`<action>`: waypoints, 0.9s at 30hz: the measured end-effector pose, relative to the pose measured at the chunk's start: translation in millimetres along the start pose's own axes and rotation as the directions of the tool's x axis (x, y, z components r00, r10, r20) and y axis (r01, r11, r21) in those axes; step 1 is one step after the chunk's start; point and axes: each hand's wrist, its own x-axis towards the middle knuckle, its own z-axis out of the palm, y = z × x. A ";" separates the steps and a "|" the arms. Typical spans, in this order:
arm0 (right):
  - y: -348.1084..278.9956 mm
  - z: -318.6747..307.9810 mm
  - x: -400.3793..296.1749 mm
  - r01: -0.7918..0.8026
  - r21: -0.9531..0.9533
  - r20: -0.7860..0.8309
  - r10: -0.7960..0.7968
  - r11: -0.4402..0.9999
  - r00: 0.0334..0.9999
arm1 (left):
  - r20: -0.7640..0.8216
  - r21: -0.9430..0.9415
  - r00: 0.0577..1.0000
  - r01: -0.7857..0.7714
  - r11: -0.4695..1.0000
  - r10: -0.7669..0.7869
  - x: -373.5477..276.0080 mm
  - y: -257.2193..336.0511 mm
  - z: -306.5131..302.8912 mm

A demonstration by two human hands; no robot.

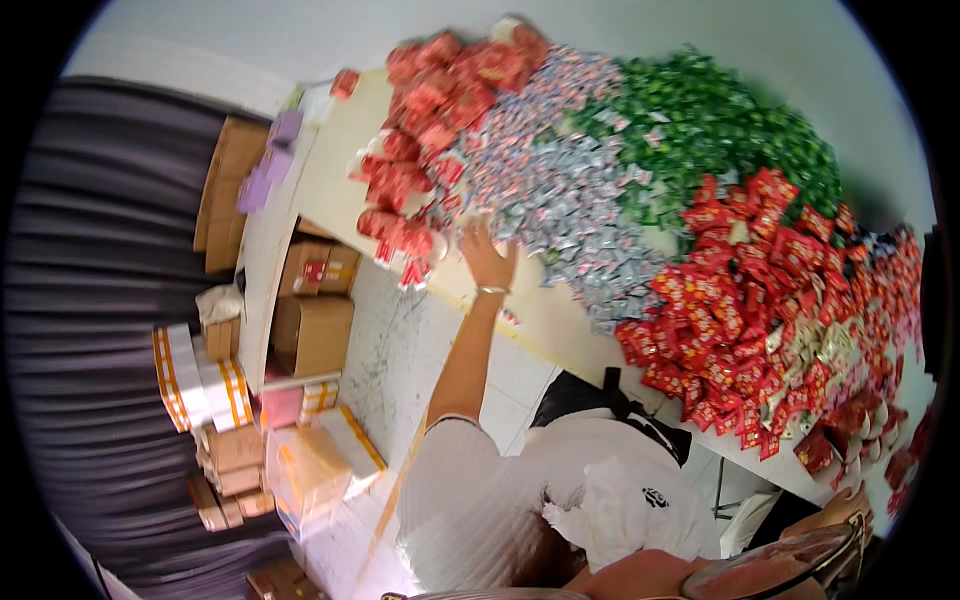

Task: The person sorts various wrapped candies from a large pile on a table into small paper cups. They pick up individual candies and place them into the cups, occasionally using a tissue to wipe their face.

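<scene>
My left hand [486,256], a bangle at its wrist, reaches palm down over the table [442,281]. Its fingers are spread and their tips meet the near edge of a heap of small silver-blue wrapped packets [562,191]. Just left of it lie red paper cups [405,180], some tipped over, with small red-and-white packets [414,274] by them. At the lower right, my right hand [844,508] is partly covered by the rim of eyeglasses [780,559]. It is close to dark red cups [862,435]; whether it holds one is unclear.
Green-wrapped packets [697,127] are heaped at the back, with shiny red packets [720,322] and pinkish ones [892,277] to the right. Cardboard boxes [322,334] fill a shelf at left. White cartons [180,375] and a plastic bin [307,472] stand before a dark curtain [112,262].
</scene>
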 end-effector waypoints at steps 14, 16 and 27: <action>-393.4 -23.4 9.0 0.405 0.350 0.135 -0.473 0.845 0.871 | 0.319 0.333 0.883 -0.445 0.831 0.345 77.9 -264.4 -20.3; -434.5 -36.8 3.2 0.414 0.473 0.053 -0.494 0.778 0.868 | 0.325 0.356 0.884 -0.443 0.823 0.336 80.8 -267.6 -9.5; -517.5 -115.1 -66.6 0.073 0.881 0.235 -0.565 0.468 0.791 | 0.454 -0.375 0.802 -0.224 0.900 0.389 61.3 -7.2 -78.2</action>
